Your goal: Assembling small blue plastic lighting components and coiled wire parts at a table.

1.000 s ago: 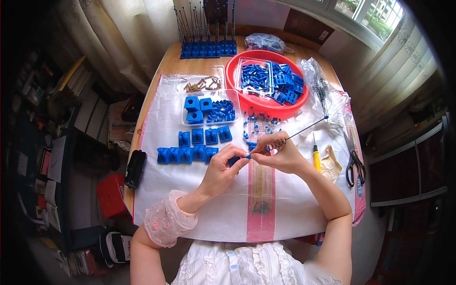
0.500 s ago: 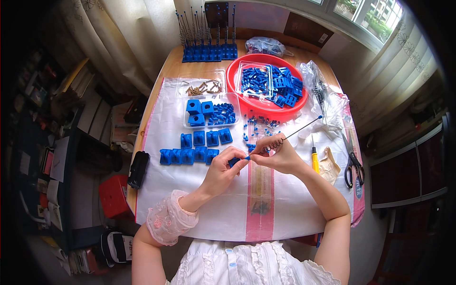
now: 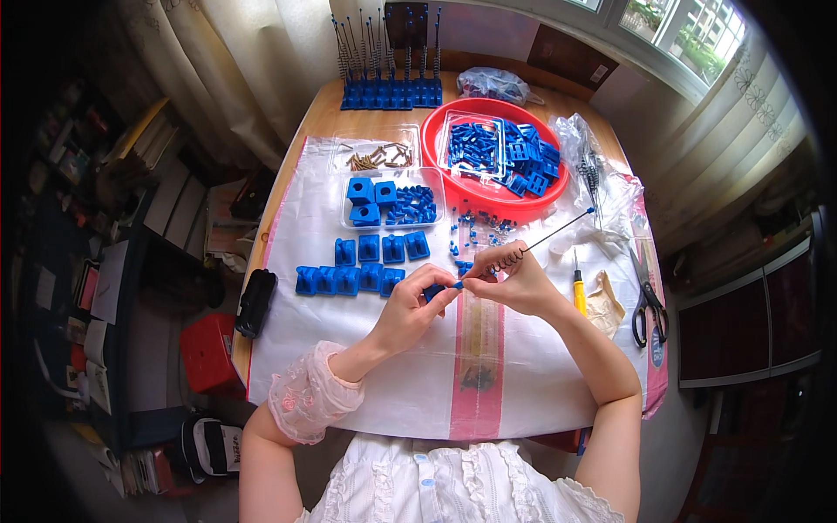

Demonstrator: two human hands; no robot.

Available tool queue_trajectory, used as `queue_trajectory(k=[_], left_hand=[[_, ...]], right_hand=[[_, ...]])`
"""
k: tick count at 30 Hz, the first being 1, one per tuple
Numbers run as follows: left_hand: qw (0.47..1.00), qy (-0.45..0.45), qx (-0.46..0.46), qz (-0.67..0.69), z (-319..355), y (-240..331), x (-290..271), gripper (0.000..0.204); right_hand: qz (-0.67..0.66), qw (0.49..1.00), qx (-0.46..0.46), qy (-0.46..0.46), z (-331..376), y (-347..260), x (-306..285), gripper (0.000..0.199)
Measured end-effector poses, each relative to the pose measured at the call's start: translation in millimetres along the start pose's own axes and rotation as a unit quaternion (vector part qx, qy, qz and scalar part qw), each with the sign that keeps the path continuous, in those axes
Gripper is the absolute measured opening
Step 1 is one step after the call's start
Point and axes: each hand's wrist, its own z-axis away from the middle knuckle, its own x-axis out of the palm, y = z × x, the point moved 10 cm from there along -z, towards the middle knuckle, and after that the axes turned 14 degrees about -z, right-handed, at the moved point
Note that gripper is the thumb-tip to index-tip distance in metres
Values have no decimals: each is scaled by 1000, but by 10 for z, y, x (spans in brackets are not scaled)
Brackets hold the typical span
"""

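Note:
My left hand [image 3: 408, 305] is closed on a blue plastic part [image 3: 433, 292], mostly hidden by the fingers. A small blue piece [image 3: 459, 285] shows at its fingertips, where my right hand [image 3: 527, 283] meets it in a pinch. Through my right hand runs a dark spring wire [image 3: 558, 229], coiled near the fingers and straight beyond, with a blue tip slanting up to the right. Whether its lower end enters the blue piece is hidden. Left of the hands stand several blue blocks [image 3: 346, 281] in two rows. Small blue and metal bits [image 3: 475, 228] lie scattered just beyond my fingers.
A red basin [image 3: 427, 157] holds many blue parts. Clear trays hold blue cubes [image 3: 360, 190] and brass-coloured pins [image 3: 384, 158]. Finished-looking spring stands [image 3: 388, 94] occupy the far edge. Scissors [image 3: 647, 305], a yellow-handled screwdriver [image 3: 579, 295] and a black case [image 3: 255, 302] lie at the sides.
The view has shifted slightly. Both hands keep nearly the same pinching pose, with the spring wire still in the right one.

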Motion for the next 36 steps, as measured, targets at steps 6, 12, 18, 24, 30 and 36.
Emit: queue_trajectory(k=[6, 12, 18, 24, 30, 36], left_hand=[[1000, -4, -3, 1, 5, 17, -7, 17], [1000, -4, -3, 5, 2, 17, -2, 16], [1000, -2, 1, 2, 2, 21, -4, 16], [1000, 3, 7, 6, 3, 18, -9, 16], [1000, 9, 8, 3, 4, 6, -16, 15], [1000, 10, 12, 5, -1, 29, -18, 14]], right_hand=[[-4, 1000, 8, -3, -2, -13, 16, 16], [6, 1000, 1, 1, 11, -32, 13, 16], [2, 1000, 9, 2, 11, -11, 11, 17], [9, 1000, -3, 3, 13, -66, 21, 17], [-5, 1000, -2, 2, 11, 2, 12, 16], [1, 1000, -3, 6, 20, -45, 18, 17]])
